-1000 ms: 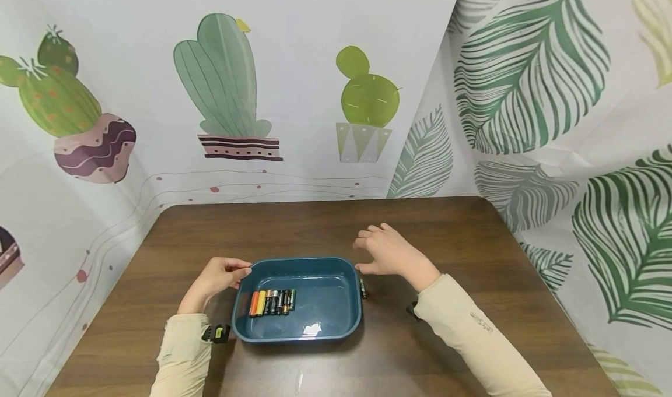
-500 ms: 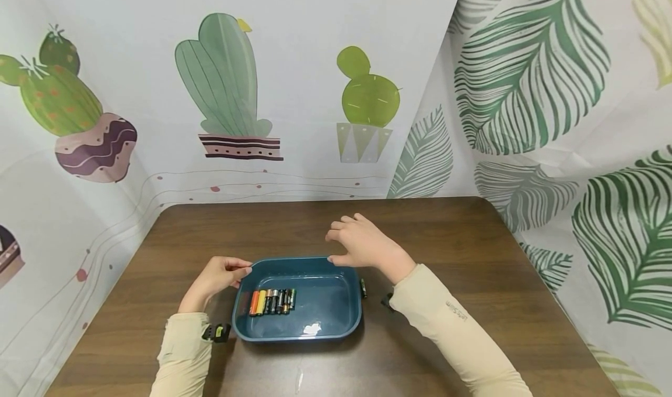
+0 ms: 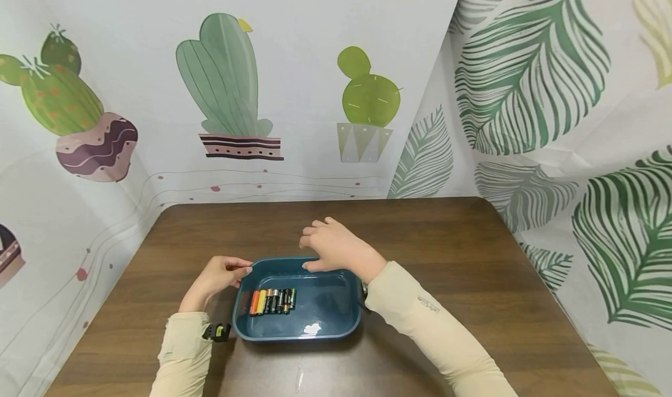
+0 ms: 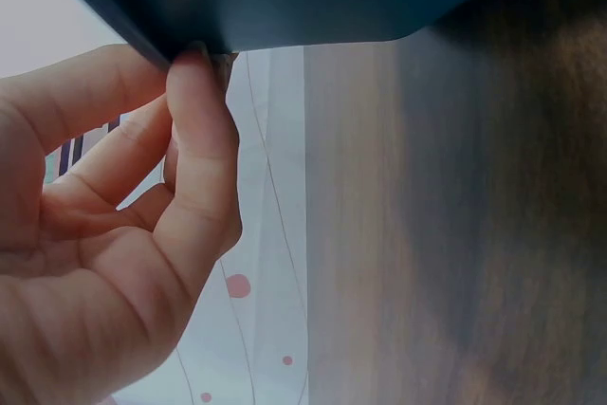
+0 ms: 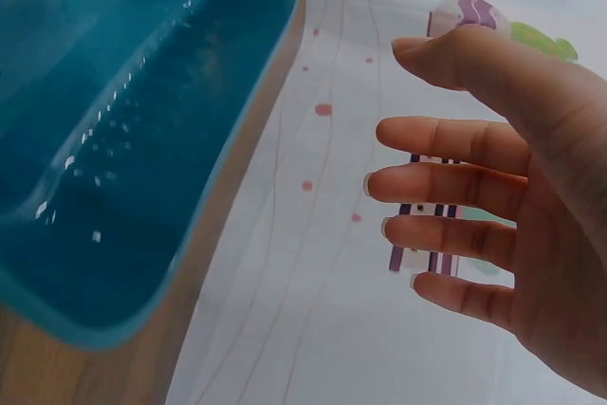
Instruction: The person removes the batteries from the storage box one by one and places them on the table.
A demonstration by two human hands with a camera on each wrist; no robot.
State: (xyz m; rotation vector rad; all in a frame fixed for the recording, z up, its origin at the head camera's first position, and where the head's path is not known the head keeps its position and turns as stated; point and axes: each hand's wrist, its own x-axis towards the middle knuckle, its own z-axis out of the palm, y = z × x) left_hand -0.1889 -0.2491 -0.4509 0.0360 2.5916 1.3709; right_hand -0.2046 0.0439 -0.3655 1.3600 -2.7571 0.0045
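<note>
A blue rectangular tray (image 3: 325, 306) stands on the table. Several batteries (image 3: 275, 302), orange, yellow and mostly dark, lie side by side in a row in its left half. At the tray's far left corner my left hand (image 3: 217, 280) pinches the rim; the left wrist view shows thumb and index finger on the tray's edge (image 4: 285, 7). My right hand (image 3: 338, 246) is over the far rim with nothing in it. Its fingers are spread and fairly straight in the right wrist view, apart from the tray wall (image 5: 223, 154).
The brown wooden table (image 3: 446, 280) extends around the tray on all sides. A white wall cloth (image 3: 310, 94) with cactus prints hangs behind it, and a leaf-printed cloth (image 3: 530, 94) hangs on the right.
My right hand has moved left from beside the tray's right end to above its far rim. A dark battery on the table right of the tray is now covered by the right forearm.
</note>
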